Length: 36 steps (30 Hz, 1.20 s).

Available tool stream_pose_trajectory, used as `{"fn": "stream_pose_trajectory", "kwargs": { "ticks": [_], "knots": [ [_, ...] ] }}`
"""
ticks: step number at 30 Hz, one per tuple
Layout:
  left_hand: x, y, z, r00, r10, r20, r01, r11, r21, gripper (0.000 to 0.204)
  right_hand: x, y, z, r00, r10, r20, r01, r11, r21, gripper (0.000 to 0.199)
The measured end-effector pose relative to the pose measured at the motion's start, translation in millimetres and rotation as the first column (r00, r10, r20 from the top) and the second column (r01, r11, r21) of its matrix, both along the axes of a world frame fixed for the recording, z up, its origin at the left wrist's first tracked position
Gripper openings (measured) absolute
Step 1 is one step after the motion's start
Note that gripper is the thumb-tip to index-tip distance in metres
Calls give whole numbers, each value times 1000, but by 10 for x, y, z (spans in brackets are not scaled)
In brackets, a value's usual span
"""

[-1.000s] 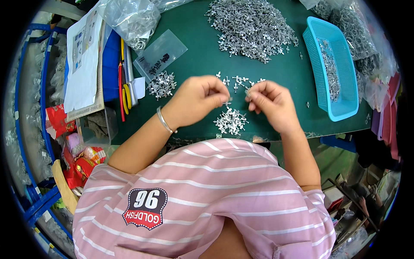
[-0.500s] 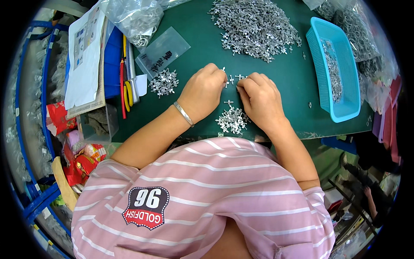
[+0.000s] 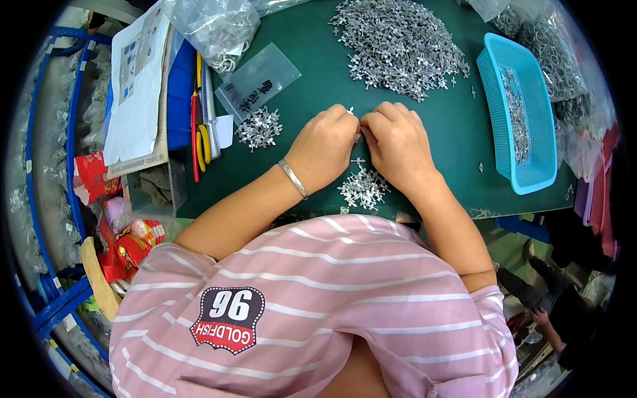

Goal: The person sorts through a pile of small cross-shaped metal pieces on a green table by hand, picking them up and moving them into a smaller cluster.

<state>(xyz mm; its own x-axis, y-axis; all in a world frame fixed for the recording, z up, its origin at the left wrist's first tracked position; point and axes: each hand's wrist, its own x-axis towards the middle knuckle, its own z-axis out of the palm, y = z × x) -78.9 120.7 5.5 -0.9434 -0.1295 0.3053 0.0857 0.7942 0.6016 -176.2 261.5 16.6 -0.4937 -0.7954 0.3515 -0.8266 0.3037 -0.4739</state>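
1. Judged step: working at small metal parts by fingertip, with left hand and right hand close together over the desk, apparently touching.
2. Curled inward on both sides, hiding most of the fingertips; cannot tell whether gripping a part or merely closed.
3. Find metal parts in the near pile just below the hands, in the left pile beside the flat bag, and in the big pile beyond.
4. For the next move, probably calls for a light, exact pinch, avoiding any brush against the near pile.
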Motion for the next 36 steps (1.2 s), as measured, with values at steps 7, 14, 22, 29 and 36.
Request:
{"fn": "stream_pose_trajectory", "kwargs": {
  "ticks": [7, 14, 22, 29, 36],
  "knots": [
    [196, -172, 291, 927, -208, 312, 49, 891, 450, 7, -33, 348, 157, 677, 34, 735, -1, 999, -45, 9],
    [32, -154, 176, 1000, -11, 19, 9, 991, 134, 9, -64, 297, 181, 964, 29, 263, -29, 1000, -4, 5],
    [-215, -229, -16, 1000, 12, -1, -12, 1000, -13, 7, -192, 74, 69, 995, -22, 94, 20, 1000, 20, 2],
    [50, -253, 256, 928, -314, 200, 240, 915, 325, 8, -170, 438, 317, 855, 76, 513, -87, 996, -3, 7],
    [-145, -147, 234, 976, -216, 39, 207, 964, 165, 5, -113, 624, 253, 946, -34, 323, 18, 999, 51, 6]
  ]
}}
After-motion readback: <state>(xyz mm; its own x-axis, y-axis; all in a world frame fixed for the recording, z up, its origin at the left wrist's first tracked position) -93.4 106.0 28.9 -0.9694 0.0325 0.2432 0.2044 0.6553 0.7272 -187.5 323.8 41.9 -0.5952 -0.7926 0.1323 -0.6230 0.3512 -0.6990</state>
